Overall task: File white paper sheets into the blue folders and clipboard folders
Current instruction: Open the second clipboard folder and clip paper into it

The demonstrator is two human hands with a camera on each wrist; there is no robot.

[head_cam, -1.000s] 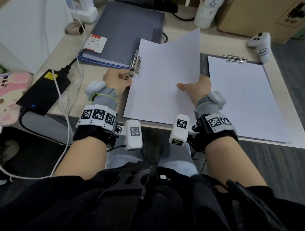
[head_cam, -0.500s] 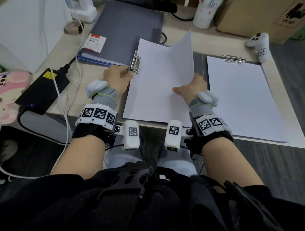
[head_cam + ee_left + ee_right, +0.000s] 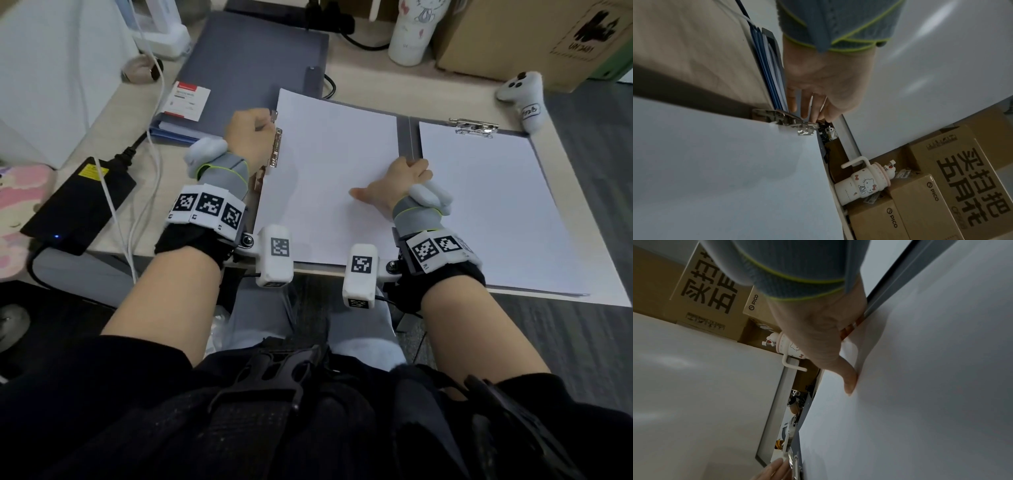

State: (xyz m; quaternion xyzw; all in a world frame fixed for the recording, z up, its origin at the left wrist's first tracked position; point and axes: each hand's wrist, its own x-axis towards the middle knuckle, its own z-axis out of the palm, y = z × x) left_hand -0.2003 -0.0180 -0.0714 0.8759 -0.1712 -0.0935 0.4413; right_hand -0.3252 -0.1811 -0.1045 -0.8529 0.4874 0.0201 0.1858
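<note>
Sheet (image 3: 329, 178) lying right of side clip (image 3: 275, 147), left hand (image 3: 248, 132) pinching the clip lever (jaw gap unseen), right hand (image 3: 397, 185) gripping the far edge.

Operator rig, both wrists
Grey knit cuffs with lime-green edging, white bands of black square markers over black straps, a white tagged camera block bolted beside each; black top, grey trousers.

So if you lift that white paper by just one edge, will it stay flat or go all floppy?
Probably floppy. The white paper is a thin sheet, and in the right wrist view it already ripples where the right hand pinches its edge. It looks light too, so it would likely slide easily unless the metal clip, which the left hand holds, clamps it.
</note>
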